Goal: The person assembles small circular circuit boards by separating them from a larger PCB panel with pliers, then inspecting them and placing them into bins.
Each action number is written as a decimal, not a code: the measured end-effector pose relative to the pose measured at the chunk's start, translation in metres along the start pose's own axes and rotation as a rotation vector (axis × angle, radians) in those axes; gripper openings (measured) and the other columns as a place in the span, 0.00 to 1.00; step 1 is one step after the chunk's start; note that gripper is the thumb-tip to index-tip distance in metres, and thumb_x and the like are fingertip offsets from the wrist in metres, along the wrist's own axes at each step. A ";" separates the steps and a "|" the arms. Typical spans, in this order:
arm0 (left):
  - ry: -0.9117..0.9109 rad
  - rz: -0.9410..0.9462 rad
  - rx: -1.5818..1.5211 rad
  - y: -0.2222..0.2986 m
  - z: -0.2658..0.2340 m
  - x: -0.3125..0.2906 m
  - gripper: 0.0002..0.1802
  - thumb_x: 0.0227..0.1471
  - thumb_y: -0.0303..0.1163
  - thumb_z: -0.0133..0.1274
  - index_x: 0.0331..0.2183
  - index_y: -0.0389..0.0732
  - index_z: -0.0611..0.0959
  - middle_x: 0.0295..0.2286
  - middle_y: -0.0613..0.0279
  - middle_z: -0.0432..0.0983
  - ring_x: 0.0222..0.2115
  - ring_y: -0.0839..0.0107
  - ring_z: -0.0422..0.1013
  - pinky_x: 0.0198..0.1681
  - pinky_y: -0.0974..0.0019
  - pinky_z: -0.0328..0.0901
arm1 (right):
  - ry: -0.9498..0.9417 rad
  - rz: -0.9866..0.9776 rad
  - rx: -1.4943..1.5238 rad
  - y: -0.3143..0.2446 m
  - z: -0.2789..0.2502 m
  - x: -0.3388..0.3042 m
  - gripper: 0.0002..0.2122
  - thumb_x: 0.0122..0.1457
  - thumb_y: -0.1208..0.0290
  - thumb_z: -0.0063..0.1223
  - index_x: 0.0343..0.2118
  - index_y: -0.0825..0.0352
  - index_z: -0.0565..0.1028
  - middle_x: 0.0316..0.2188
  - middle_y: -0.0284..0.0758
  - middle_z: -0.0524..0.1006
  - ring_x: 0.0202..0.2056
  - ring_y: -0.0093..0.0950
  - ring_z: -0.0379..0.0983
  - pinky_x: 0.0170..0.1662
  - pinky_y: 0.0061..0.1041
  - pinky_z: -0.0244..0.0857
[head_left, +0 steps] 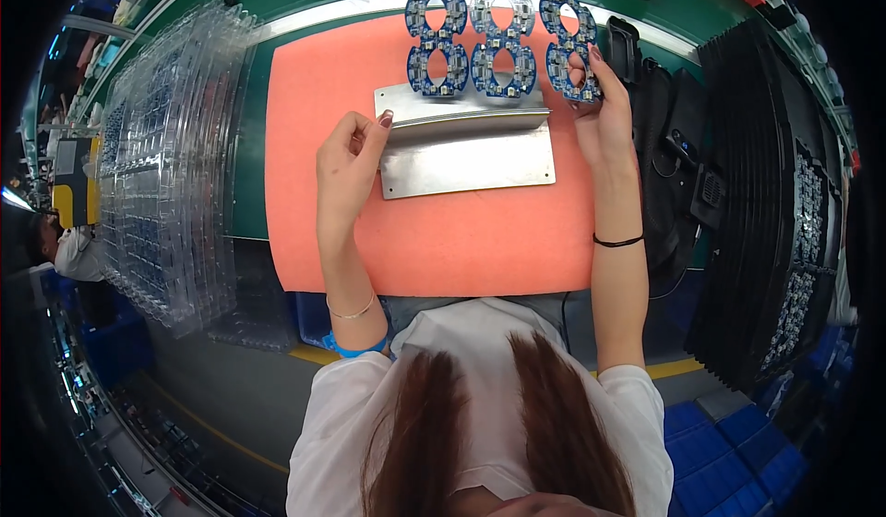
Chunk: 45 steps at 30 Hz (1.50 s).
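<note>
Evidently the right hand (606,127) carries the work: its fingers grip the lower ring of the rightmost blue circuit board (569,20), a figure-eight piece tilted a little against its neighbours. Those are a middle board (503,0) and a left board (437,9), side by side across the far edge of the silver metal fixture (466,166); whether the three are joined, or lifted off the metal, I cannot tell. The fixture sits on an orange mat (314,212) on the green counter (247,180). The left hand (348,164) is at the left end of the fixture's raised ridge (471,120), fingers curled, thumb and forefinger close together; I cannot tell whether they pinch anything.

Good handling here, I judge, means holding each board by its rim, clear of the small mounted parts, and keeping it level so the thin rings do not flex. The left fingers would best steady the fixture from its end, well away from the ridge's edge, with pressure light and even.
</note>
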<state>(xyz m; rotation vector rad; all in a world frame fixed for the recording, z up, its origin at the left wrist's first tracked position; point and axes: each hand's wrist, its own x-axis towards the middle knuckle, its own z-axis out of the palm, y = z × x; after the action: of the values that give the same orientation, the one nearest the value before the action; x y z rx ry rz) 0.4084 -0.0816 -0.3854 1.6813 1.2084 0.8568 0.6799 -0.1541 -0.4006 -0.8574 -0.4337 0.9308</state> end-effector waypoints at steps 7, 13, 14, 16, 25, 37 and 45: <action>-0.083 -0.003 -0.235 -0.001 -0.012 -0.003 0.15 0.55 0.34 0.48 0.19 0.38 0.70 0.16 0.71 0.63 0.18 0.84 0.58 0.23 0.78 0.56 | 0.021 0.003 0.165 -0.001 -0.008 -0.002 0.07 0.57 0.68 0.46 0.33 0.64 0.74 0.26 0.25 0.76 0.27 0.13 0.71 0.31 0.13 0.60; -0.038 0.109 -0.362 0.000 -0.021 -0.016 0.14 0.55 0.33 0.47 0.21 0.38 0.71 0.17 0.69 0.64 0.20 0.81 0.61 0.27 0.74 0.60 | -0.038 -0.004 0.226 -0.004 -0.017 -0.007 0.06 0.57 0.70 0.47 0.36 0.63 0.72 0.28 0.27 0.77 0.27 0.14 0.72 0.33 0.14 0.65; -0.019 0.136 -0.395 0.001 -0.026 -0.020 0.13 0.55 0.32 0.47 0.21 0.38 0.71 0.17 0.68 0.64 0.20 0.79 0.62 0.27 0.73 0.61 | -0.060 -0.006 0.239 -0.004 -0.018 -0.008 0.06 0.57 0.71 0.47 0.37 0.63 0.71 0.28 0.28 0.77 0.27 0.14 0.72 0.33 0.15 0.65; 0.012 0.158 -0.422 -0.001 -0.037 -0.031 0.12 0.55 0.32 0.46 0.22 0.37 0.71 0.18 0.67 0.64 0.20 0.78 0.63 0.28 0.72 0.62 | -0.059 -0.010 0.264 -0.003 -0.017 -0.011 0.07 0.57 0.71 0.46 0.38 0.63 0.70 0.29 0.30 0.77 0.28 0.16 0.73 0.33 0.18 0.67; 0.181 0.223 -0.418 -0.047 -0.114 -0.116 0.08 0.57 0.31 0.42 0.27 0.38 0.67 0.22 0.61 0.64 0.21 0.74 0.61 0.30 0.66 0.62 | -0.142 -0.012 0.314 -0.005 -0.019 -0.028 0.07 0.59 0.71 0.44 0.40 0.61 0.69 0.33 0.31 0.77 0.31 0.20 0.74 0.39 0.31 0.68; 0.289 -0.166 -0.893 -0.156 -0.208 -0.271 0.11 0.51 0.34 0.46 0.23 0.42 0.63 0.20 0.64 0.57 0.23 0.72 0.58 0.31 0.67 0.59 | -0.029 -0.036 0.262 0.014 -0.008 -0.036 0.06 0.56 0.71 0.47 0.34 0.65 0.72 0.32 0.32 0.77 0.32 0.29 0.71 0.40 0.32 0.60; 0.824 -0.887 -1.092 -0.374 -0.171 -0.350 0.13 0.52 0.42 0.46 0.29 0.41 0.75 0.25 0.65 0.70 0.27 0.69 0.67 0.32 0.64 0.64 | -0.091 -0.012 0.217 0.026 0.000 -0.055 0.07 0.56 0.69 0.46 0.33 0.68 0.71 0.31 0.33 0.75 0.28 0.28 0.67 0.35 0.30 0.57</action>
<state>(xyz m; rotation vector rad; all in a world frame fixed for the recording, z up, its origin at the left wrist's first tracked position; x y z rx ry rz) 0.0209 -0.3161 -0.6797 -0.1585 1.3819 1.2800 0.6360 -0.1917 -0.4200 -0.6157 -0.4074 0.9886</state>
